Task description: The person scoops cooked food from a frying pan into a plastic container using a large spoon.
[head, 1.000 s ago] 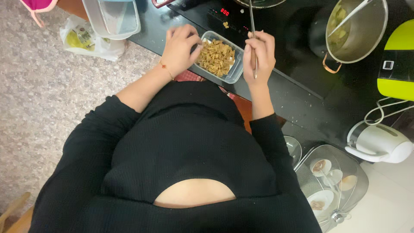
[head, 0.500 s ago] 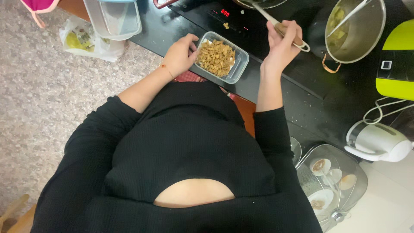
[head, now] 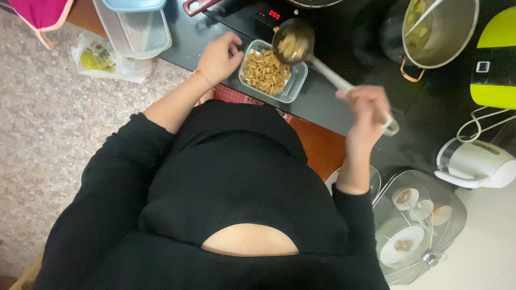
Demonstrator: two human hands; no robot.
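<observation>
Clear plastic forms the small rectangular container [head: 274,74] sitting on the dark desk [head: 328,102], just in front of the black cooktop [head: 252,16]; it is filled with brownish chopped food. The left hand [head: 219,56] rests against the container's left side, fingers curled loosely round its edge, steadying it rather than clenching. The right hand [head: 368,110] is closed round the end of a long metal ladle [head: 293,42], whose handle slants up and left from the fist. The ladle's bowl hangs over the far right corner of the container and carries a heap of the same brownish food.

To the right of the ladle, a steel pot [head: 441,29] with a copper-coloured handle stands on the cooktop, holding yellowish pieces. A lime-green appliance [head: 494,59] sits at the right edge, and a white kettle [head: 473,164] lies below it. Near the person's right elbow, a clear dome cover [head: 416,225] shelters small plates. At the upper left, stacked clear tubs [head: 140,29] stand at the desk's edge, with a plastic bag [head: 102,59] on the carpet just beside them
</observation>
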